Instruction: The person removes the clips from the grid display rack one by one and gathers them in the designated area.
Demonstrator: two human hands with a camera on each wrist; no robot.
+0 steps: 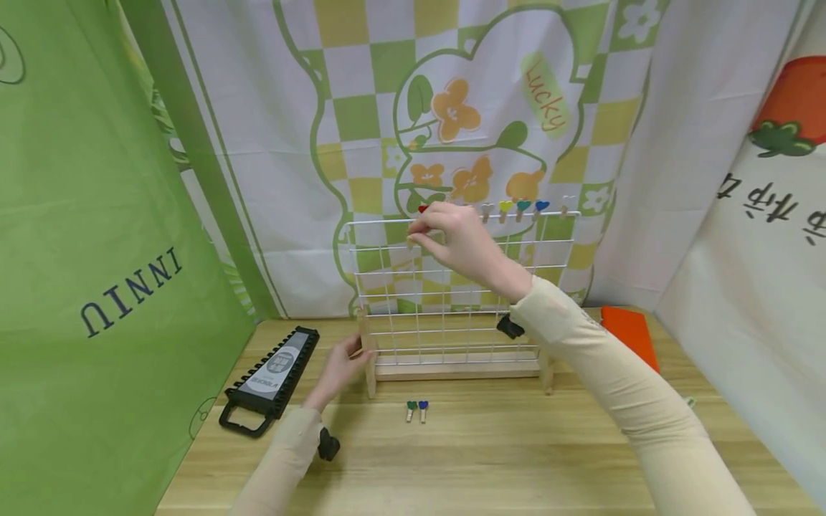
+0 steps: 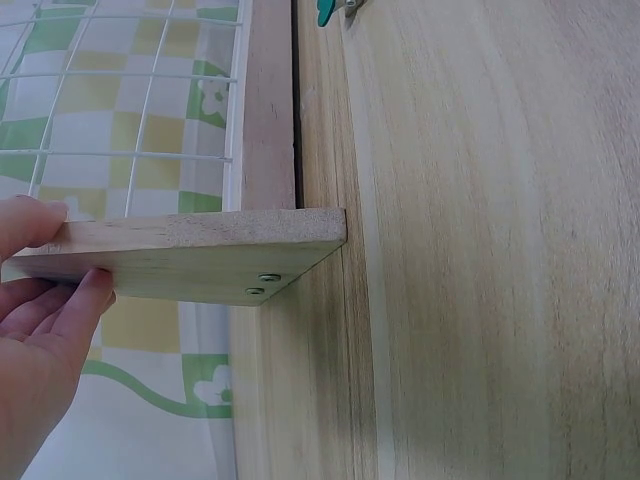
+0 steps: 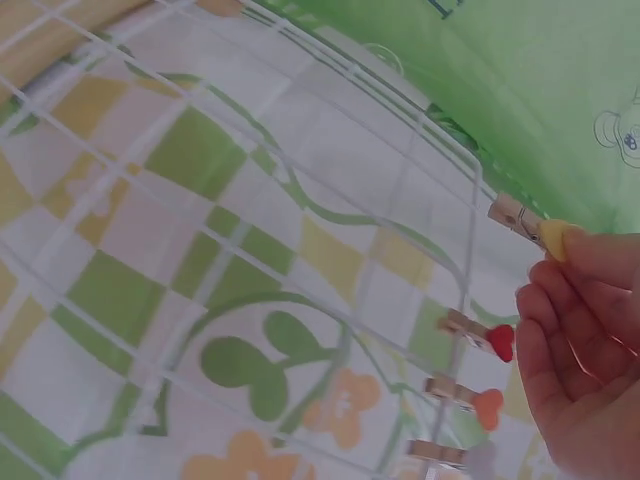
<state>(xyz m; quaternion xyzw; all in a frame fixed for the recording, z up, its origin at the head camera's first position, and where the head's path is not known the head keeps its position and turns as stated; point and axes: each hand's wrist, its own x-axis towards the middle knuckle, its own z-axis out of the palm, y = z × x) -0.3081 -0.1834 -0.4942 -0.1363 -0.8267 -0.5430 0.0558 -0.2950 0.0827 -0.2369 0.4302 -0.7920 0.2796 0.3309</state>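
Pinching a yellow-heart clothespin (image 3: 530, 225) near "Lucky" banner (image 1: 548, 97).

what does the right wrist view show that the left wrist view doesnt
Only the right wrist view shows the right hand pinching a yellow-tipped wooden clip at the rack's top wire, with a red clip and an orange clip already on it. Only the left wrist view shows the left hand holding the rack's wooden foot on the table, plus part of a teal clip. Both show the white wire grid and the checked cloth behind.
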